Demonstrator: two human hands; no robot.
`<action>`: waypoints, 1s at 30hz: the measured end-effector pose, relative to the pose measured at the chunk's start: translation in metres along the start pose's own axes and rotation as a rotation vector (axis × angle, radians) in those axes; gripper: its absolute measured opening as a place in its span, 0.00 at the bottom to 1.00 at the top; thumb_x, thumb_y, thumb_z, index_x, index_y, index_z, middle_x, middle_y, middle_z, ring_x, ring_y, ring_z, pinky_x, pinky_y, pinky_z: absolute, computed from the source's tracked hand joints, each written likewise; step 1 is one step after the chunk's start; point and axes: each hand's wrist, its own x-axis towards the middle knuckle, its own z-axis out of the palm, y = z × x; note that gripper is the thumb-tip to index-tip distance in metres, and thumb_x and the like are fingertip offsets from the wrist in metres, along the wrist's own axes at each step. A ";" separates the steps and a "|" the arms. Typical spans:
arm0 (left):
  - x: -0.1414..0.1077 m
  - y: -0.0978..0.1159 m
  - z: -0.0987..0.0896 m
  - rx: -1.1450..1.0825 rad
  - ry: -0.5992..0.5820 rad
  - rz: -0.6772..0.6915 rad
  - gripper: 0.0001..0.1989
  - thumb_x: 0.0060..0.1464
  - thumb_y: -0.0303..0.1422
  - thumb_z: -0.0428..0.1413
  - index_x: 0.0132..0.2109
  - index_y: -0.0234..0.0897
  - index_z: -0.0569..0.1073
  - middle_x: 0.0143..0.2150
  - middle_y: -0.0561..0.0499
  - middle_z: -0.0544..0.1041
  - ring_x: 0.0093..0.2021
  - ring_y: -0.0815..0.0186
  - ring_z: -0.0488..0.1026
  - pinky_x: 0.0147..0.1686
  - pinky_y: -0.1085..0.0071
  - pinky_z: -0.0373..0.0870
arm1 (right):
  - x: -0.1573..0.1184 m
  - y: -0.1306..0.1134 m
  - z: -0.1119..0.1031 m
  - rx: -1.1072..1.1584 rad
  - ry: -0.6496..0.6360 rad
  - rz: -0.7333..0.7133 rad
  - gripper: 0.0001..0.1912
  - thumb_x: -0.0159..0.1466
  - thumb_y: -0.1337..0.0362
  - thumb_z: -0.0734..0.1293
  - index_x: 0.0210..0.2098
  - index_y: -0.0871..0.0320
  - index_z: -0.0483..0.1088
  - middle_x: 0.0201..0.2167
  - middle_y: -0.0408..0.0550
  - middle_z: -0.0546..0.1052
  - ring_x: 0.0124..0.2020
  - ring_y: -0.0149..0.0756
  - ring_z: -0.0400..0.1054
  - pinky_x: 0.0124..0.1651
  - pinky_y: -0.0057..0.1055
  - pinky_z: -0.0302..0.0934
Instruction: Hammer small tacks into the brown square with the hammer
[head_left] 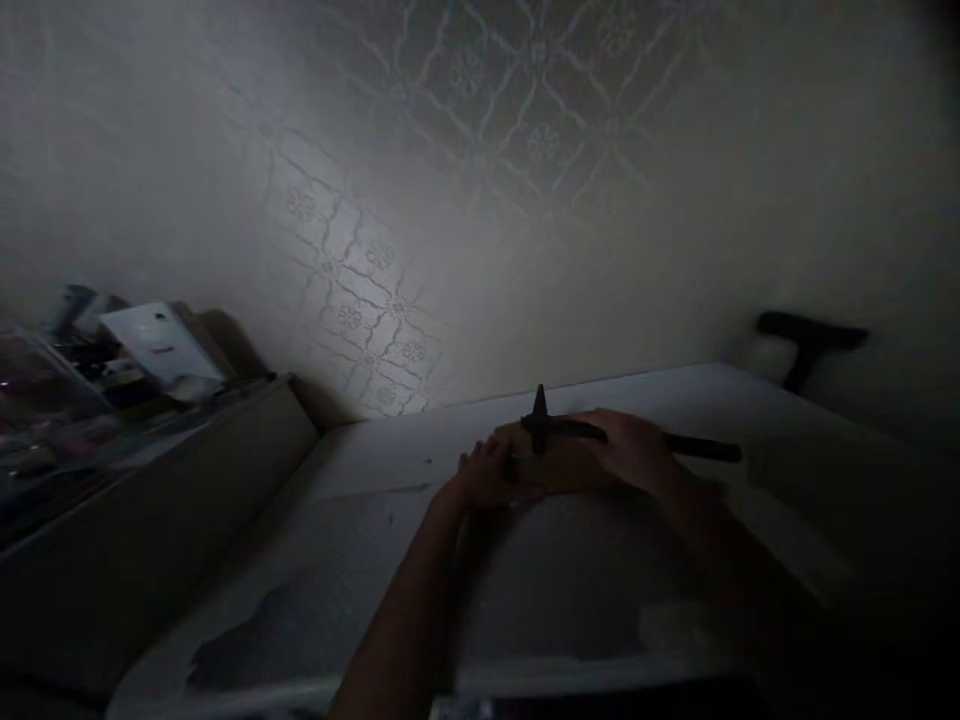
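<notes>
A dark hammer (701,447) lies across my right hand (634,447), whose fingers wrap round its handle. The hammer's head, with one pointed end upward, is over a flat brown board (566,472) on the white table. My left hand (491,474) rests at the board's left end, its fingers bent around that edge. Whether a small piece is between the left fingers is too dark to tell.
The white table (375,450) meets a patterned wall. At the left, a raised shelf holds a white box (161,340) and clutter. A dark T-shaped object (810,340) stands at the right. A dark grey patch (277,630) lies near the front left.
</notes>
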 end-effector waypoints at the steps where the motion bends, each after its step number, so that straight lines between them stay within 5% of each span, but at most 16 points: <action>1: 0.000 0.000 0.000 -0.001 0.002 0.004 0.55 0.35 0.65 0.48 0.65 0.42 0.43 0.68 0.42 0.42 0.66 0.45 0.38 0.60 0.47 0.42 | 0.000 0.000 0.000 0.004 0.002 -0.001 0.21 0.57 0.72 0.62 0.48 0.47 0.69 0.46 0.41 0.74 0.43 0.38 0.69 0.45 0.34 0.62; 30: 0.000 0.000 0.000 -0.014 -0.003 -0.009 0.56 0.34 0.66 0.48 0.65 0.40 0.42 0.67 0.40 0.41 0.66 0.44 0.37 0.60 0.47 0.41 | -0.001 -0.002 -0.001 0.009 -0.011 0.026 0.21 0.57 0.72 0.61 0.48 0.48 0.68 0.45 0.42 0.74 0.44 0.39 0.69 0.46 0.34 0.62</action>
